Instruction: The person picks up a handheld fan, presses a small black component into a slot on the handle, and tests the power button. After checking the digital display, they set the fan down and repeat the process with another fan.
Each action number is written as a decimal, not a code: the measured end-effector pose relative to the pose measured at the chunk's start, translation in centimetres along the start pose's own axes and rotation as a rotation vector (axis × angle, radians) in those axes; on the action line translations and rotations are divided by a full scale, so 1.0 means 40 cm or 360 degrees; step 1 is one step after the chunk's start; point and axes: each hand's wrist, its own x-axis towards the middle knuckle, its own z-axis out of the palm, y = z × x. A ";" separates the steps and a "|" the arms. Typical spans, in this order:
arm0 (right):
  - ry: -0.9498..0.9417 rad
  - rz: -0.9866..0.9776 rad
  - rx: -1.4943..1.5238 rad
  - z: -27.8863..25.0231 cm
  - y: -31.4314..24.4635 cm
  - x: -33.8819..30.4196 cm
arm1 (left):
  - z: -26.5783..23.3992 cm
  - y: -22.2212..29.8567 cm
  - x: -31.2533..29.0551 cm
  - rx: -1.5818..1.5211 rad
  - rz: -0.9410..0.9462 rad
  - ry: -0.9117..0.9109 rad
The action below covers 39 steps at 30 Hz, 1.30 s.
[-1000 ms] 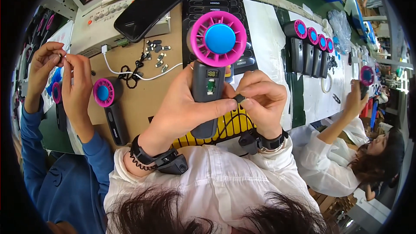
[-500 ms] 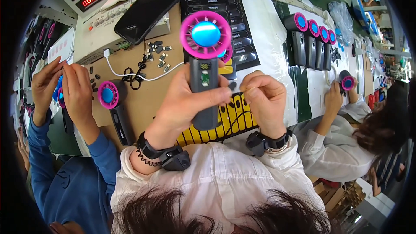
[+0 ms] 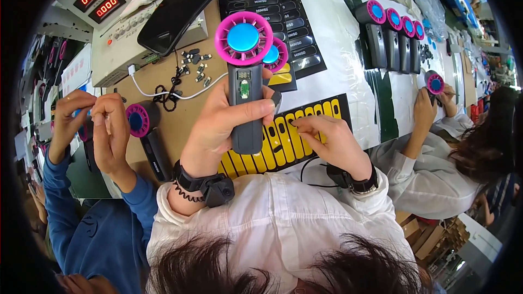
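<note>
Left hand (image 3: pixel 220 125) clamped around grey handle of handheld fan (image 3: pixel 243 76), held upright above yellow sticker sheet (image 3: pixel 294 136). Right hand (image 3: pixel 327 141) fingertips pinched together on a sticker strip, holding nothing else. Risk: sticker tearing or going on crooked, fan tilting if grip loosens.

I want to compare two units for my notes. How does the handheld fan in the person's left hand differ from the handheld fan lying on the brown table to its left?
The held fan stands upright in the left hand, while the lying fan rests flat on the brown table, untouched. The held fan's handle is grey and shows an open window with a small board; the lying fan's handle is black and closed. Both have a pink ring head with a blue centre.
</note>
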 end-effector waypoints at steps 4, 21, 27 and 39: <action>0.0016 0.0027 0.0032 0.031 0.033 -0.007 | 0.013 0.007 -0.001 0.0100 0.0095 0.0047; 0.0323 0.0056 0.0061 0.065 0.036 -0.043 | 0.012 -0.010 0.004 0.0256 0.0026 0.0006; 0.0250 -0.0122 -0.0205 0.056 0.035 -0.031 | 0.001 -0.024 0.012 0.0266 -0.0007 -0.0048; 0.0383 -0.0381 0.0952 0.031 -0.057 0.077 | -0.015 -0.049 0.023 0.0169 0.0133 -0.0240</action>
